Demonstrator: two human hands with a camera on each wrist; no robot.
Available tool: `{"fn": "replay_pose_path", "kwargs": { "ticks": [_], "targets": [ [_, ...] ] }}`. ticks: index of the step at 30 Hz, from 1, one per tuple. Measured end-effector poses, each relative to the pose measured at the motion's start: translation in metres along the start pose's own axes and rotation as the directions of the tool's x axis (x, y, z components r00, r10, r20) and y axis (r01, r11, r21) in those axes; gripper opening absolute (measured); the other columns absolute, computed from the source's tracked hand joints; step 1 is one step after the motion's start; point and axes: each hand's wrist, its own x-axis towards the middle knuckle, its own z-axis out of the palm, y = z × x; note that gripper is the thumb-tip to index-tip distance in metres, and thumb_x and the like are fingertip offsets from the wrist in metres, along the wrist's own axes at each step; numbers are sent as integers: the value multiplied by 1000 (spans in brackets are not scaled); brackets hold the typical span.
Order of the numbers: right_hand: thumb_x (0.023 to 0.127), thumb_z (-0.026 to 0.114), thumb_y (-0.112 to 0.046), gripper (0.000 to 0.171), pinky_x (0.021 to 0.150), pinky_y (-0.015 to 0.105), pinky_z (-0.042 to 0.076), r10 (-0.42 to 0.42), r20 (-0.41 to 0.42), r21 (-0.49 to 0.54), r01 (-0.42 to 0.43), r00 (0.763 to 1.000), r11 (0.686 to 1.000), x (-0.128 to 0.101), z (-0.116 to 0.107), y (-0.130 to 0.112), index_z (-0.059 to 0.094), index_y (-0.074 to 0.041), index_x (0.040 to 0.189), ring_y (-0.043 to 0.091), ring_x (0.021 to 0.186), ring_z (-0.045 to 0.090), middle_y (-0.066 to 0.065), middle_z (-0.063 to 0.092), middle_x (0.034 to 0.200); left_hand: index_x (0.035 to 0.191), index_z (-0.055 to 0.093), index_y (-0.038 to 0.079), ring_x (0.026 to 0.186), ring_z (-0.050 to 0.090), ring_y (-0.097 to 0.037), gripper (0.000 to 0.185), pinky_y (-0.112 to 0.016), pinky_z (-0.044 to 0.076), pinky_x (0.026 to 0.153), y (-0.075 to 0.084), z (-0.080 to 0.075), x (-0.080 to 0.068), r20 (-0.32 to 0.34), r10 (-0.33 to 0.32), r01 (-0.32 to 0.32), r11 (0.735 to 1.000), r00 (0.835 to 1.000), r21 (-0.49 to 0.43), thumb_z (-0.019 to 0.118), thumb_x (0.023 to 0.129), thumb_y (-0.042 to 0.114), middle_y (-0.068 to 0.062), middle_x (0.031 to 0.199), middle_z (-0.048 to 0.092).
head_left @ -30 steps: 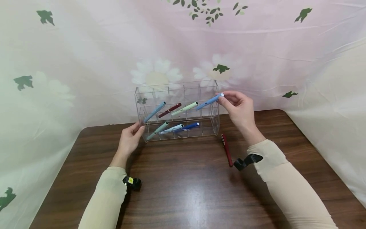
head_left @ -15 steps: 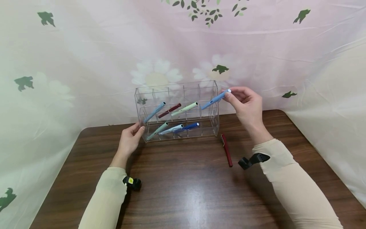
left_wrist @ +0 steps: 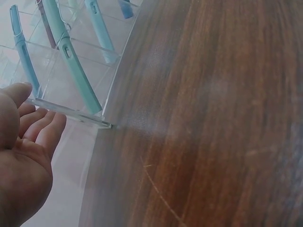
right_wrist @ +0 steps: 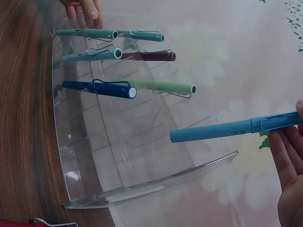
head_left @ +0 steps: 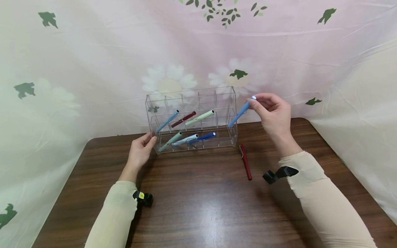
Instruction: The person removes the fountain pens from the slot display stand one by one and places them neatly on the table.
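- R hand (head_left: 274,115) pinching lt-blue pen (head_left: 242,112) by cap end, fingers nearly closed; tip slants down-left of it.
- L hand (head_left: 140,151) grips clear rack (right_wrist: 147,186) end, thumb + fingers.
- Red pen (head_left: 246,163) on surface (head_left: 192,199), below R hand.

Room lies left of the red pen (head_left: 245,162); the rack (head_left: 224,142) blocks behind.

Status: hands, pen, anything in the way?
Right hand pinches light-blue pen, cap end. Left hand holds left side of clear rack. Right panel close by pen; contact unclear.
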Motion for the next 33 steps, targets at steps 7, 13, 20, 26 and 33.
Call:
{"fn": "replay_pose_path", "kwargs": {
  "ticks": [7, 13, 20, 26, 33],
  "targets": [
    [94, 81, 0, 14, 83, 20, 64, 32, -13, -32, -33, 999, 999, -6, -8, 6, 78, 4, 107, 8, 80, 80, -3, 84, 91, 158, 52, 2, 136, 65, -34, 51, -51, 53, 113, -1, 1, 1, -3, -3, 3, 1000, 1000, 0, 58, 114, 26, -22, 150, 64],
    [94, 81, 0, 13, 78, 18, 63, 61, -32, -43, -62, 998, 997, -12, -15, 14, 78, 5, 106, 7, 80, 79, -5, 83, 89, 158, 53, 2, 135, 66, -32, 50, -49, 54, 112, -2, 1, 2, 0, -2, 2, 1000, 1000, -1, 58, 114, 26, -22, 149, 65],
    [94, 83, -5, 11, 76, 14, 59, 105, -75, -185, -117, 992, 976, -24, -25, 24, 80, -3, 105, 2, 81, 76, -13, 81, 89, 157, 53, 2, 135, 65, -32, 50, -38, 56, 110, -3, 0, 3, -6, 1, -1, 1000, 1000, 7, 59, 114, 27, -21, 149, 65],
    [95, 84, -10, 14, 73, 13, 56, 117, -89, -299, -139, 989, 944, -33, -32, 36, 80, -3, 107, -2, 80, 72, -21, 77, 87, 158, 52, 2, 135, 65, -31, 51, -32, 56, 108, -1, 0, 3, -3, 2, -2, 1000, 1000, 23, 58, 114, 28, -20, 149, 65],
    [97, 83, -15, 25, 70, 12, 55, 204, -76, -325, -218, 976, 920, -44, -40, 50, 80, 0, 117, -2, 79, 72, -21, 77, 87, 158, 52, 1, 138, 63, -33, 51, -49, 52, 115, -2, 0, 1, -4, -1, 1, 1000, 1000, 14, 58, 114, 27, -22, 150, 63]
  ]
}}
